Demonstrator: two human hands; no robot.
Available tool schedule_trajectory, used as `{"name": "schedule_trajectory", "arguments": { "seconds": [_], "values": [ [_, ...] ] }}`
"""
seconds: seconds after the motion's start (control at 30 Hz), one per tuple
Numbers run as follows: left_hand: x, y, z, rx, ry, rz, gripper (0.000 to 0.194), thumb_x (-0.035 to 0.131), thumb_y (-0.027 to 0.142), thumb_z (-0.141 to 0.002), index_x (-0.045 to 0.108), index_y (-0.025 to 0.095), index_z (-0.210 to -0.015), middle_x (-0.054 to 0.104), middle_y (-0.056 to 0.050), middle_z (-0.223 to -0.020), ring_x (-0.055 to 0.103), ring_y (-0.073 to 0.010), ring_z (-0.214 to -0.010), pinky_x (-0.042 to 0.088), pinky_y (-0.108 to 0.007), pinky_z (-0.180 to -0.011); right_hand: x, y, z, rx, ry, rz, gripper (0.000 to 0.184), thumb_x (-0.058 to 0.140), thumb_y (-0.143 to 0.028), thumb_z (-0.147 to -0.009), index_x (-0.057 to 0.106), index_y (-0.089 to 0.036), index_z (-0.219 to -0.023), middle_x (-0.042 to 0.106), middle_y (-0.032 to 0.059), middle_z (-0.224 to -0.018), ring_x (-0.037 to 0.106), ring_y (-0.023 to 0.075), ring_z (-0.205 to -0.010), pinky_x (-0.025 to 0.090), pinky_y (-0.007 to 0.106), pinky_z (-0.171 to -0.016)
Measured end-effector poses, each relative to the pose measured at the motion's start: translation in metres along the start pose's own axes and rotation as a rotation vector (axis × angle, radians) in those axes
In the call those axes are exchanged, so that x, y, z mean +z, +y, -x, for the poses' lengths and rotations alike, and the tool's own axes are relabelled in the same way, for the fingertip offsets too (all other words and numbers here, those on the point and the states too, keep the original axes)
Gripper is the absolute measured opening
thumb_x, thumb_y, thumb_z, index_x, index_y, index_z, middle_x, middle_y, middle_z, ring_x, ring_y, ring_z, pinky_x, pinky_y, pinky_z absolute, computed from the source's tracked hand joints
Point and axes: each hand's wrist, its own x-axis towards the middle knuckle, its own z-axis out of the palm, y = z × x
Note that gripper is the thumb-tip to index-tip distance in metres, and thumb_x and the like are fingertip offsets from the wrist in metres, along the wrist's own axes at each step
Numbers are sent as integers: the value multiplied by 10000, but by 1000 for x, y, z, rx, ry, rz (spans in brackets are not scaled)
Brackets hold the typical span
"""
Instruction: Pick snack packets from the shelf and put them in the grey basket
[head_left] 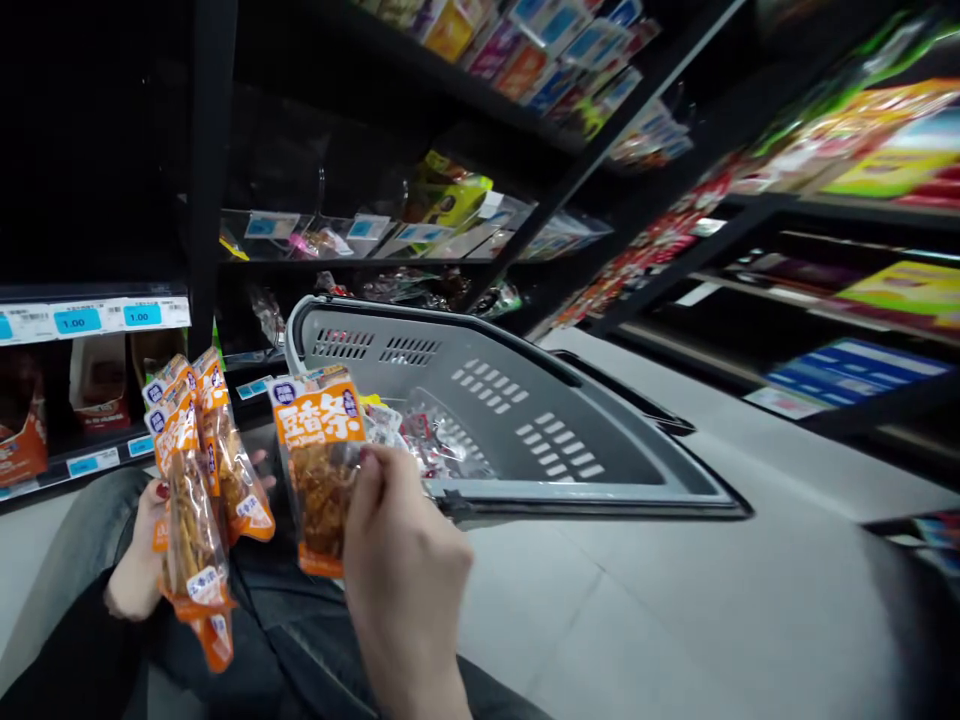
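My left hand [141, 560] is closed around several orange-and-clear snack packets [196, 500], fanned out above my lap at the lower left. In my right hand [401, 560], a single snack packet [319, 470] of the same kind is pinched by its right edge between thumb and fingers. That packet is upright, its printed front facing me, with brown strips showing through the clear window. Just behind it stands a grey shopping basket [517, 400] on the floor, partly hidden by my right hand and the packet. Small wrapped packets [435, 440] lie inside the basket.
Dark store shelves [360, 262] with price labels rise in front and on the left. Open snack boxes [97, 380] sit on the low left shelf. Blurred shelves of bright packages [892, 150] run along the right. Pale floor tiles [637, 600] stretch right of the basket.
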Motion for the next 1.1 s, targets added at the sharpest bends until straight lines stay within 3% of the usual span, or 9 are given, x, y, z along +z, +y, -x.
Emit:
{"name": "schedule_trajectory", "arguments": {
  "seconds": [0.1,0.23,0.4,0.47,0.6,0.73,0.87,0.97,1.1],
  "values": [
    [-1,-4,-1,-27,-110,0,204,518,142,-594,692,168,-699,744,-26,-695,699,-200,-641,553,-243,-616,16,-8,2,-10,-110,-117,342,289,-215,-930,564,-149,-739,543,-7,-436,521,132,-352,274,218,-404],
    [0,-9,-3,-30,-84,-22,214,517,128,-573,703,134,-678,735,-58,-652,694,-234,-633,559,-294,-612,38,-12,6,103,-434,-391,221,383,-187,-873,553,-162,-733,607,5,-532,568,141,-443,319,217,-456],
    [15,-15,-4,38,177,-128,403,491,123,-522,689,137,-873,727,-68,-672,688,-286,-679,555,-402,-632,50,-4,8,204,-731,-783,243,400,-253,-884,545,-177,-704,614,-3,-604,576,133,-559,373,205,-523],
    [21,-15,-3,41,257,-159,486,489,119,-508,663,129,-962,729,-78,-708,687,-289,-686,554,-408,-625,43,-2,7,217,-704,-814,263,388,-291,-896,566,-179,-739,617,6,-646,572,142,-597,385,219,-549],
    [29,-12,-3,-4,313,-191,548,490,97,-509,622,90,-1040,731,-96,-743,688,-283,-690,553,-392,-622,17,-8,10,240,-459,-765,178,435,-305,-873,561,-186,-831,607,34,-732,561,159,-663,405,257,-612],
    [34,-14,-6,47,412,-251,539,498,57,-528,600,81,-1057,734,-92,-761,690,-271,-692,554,-369,-637,10,-21,17,189,-644,-702,216,652,-346,-703,555,-190,-815,603,40,-756,562,195,-707,408,281,-620],
    [34,-19,-11,153,494,-290,488,551,32,-590,575,105,-1072,735,-74,-781,691,-256,-723,554,-339,-655,27,-23,27,331,-793,-740,208,640,-276,-694,549,-181,-855,632,43,-778,589,210,-722,420,285,-617],
    [33,-20,-12,173,498,-277,421,591,70,-647,571,118,-1064,733,-79,-809,692,-255,-727,556,-342,-652,34,-18,28,446,-739,-909,171,594,-280,-748,541,-176,-873,639,43,-800,599,198,-735,444,280,-632],
    [37,-15,-10,187,513,-280,387,570,41,-640,591,123,-1018,732,-68,-800,694,-250,-700,560,-343,-646,23,-11,21,532,-539,-1194,143,560,-304,-810,505,-200,-892,617,17,-834,583,159,-767,468,259,-690]
  ]
}}
